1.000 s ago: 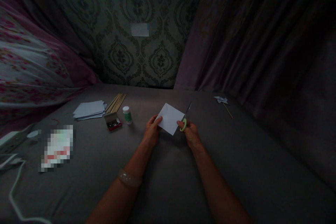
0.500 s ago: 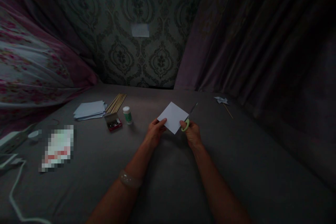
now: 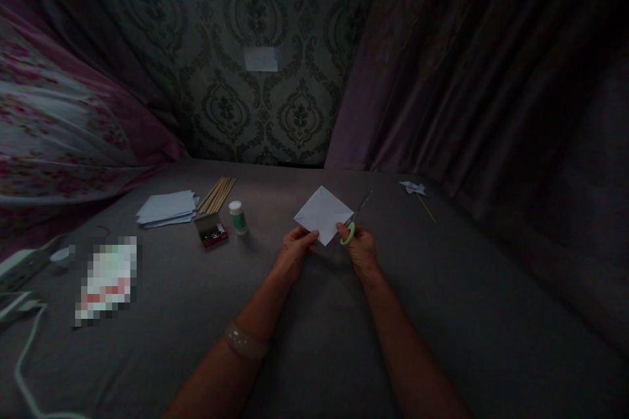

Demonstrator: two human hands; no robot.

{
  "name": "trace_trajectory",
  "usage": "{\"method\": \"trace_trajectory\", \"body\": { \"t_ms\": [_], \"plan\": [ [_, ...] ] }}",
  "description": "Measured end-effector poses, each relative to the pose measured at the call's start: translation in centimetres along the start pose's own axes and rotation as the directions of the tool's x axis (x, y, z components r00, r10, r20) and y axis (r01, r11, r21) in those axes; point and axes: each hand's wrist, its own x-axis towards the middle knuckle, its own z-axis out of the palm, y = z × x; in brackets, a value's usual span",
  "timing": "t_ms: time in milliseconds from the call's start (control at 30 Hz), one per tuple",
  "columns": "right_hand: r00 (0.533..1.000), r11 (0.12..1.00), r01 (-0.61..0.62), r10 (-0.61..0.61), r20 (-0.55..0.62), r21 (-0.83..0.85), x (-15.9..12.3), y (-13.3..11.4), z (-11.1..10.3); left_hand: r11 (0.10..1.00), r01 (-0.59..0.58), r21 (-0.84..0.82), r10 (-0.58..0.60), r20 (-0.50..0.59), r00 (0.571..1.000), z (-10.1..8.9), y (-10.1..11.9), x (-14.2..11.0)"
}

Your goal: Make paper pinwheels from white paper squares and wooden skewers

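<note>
A square sheet of white paper [image 3: 323,211] is held up cornerwise between my hands, with faint crease lines on it. My left hand [image 3: 296,249] pinches its lower left edge, thumb on top. In my right hand [image 3: 361,249] is a pair of scissors [image 3: 350,232] with light green handles, blades pointing up and away to the right. The right thumb lies by the sheet's right corner, and the scissors overlap that corner. Whether the blades are parted I cannot tell.
Left of my hands stand a white-capped green bottle [image 3: 238,217] and an opened small red box [image 3: 212,234] of shiny bits. Behind are wooden sticks [image 3: 217,194] and a paper stack [image 3: 167,208]. A paper pinwheel [image 3: 415,188] lies right; a power strip [image 3: 24,272] far left.
My left hand has slid from the sheet's left corner down along its lower left edge. The sheet has shifted slightly, and crease lines now show. My right hand keeps the scissors.
</note>
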Motion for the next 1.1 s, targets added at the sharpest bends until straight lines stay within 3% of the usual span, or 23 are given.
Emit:
{"method": "trace_trajectory", "body": {
  "t_ms": [200,433,533,733,833,933,1000,1100],
  "plan": [
    [0.994,0.97,-0.071,0.089,0.067,-0.232,-0.2,-0.2,0.2,0.988,-0.145,-0.054,0.137,-0.13,0.982,-0.9,0.9,0.6],
    [0.97,0.922,-0.025,0.115,0.213,-0.386,-0.6,0.7,0.0,0.976,-0.173,-0.13,0.152,-0.162,0.975,-1.6,1.6,0.9],
    [0.971,0.888,0.031,0.083,0.225,-0.458,-0.6,0.9,-0.2,0.973,-0.179,-0.143,0.156,-0.155,0.975,-1.5,1.7,0.8],
    [0.986,0.702,0.162,-0.095,0.135,-0.693,-0.4,0.9,-0.8,0.973,-0.178,-0.145,0.158,-0.141,0.977,-1.5,1.9,0.7],
    [0.993,0.782,0.082,-0.009,0.119,-0.618,-0.3,1.4,-0.8,0.971,-0.18,-0.156,0.159,-0.136,0.978,-1.4,1.9,0.7],
    [0.977,0.906,-0.078,0.153,0.15,-0.415,-0.2,1.9,-0.6,0.968,-0.185,-0.167,0.163,-0.136,0.977,-1.4,1.9,0.7],
    [0.965,0.937,-0.136,0.198,0.17,-0.321,-0.3,1.9,-0.4,0.967,-0.188,-0.17,0.165,-0.144,0.976,-1.4,1.9,0.7],
    [0.962,0.935,-0.129,0.198,0.186,-0.33,-0.6,1.4,-0.1,0.966,-0.191,-0.172,0.165,-0.157,0.974,-1.5,1.9,0.8]
  ]
}}
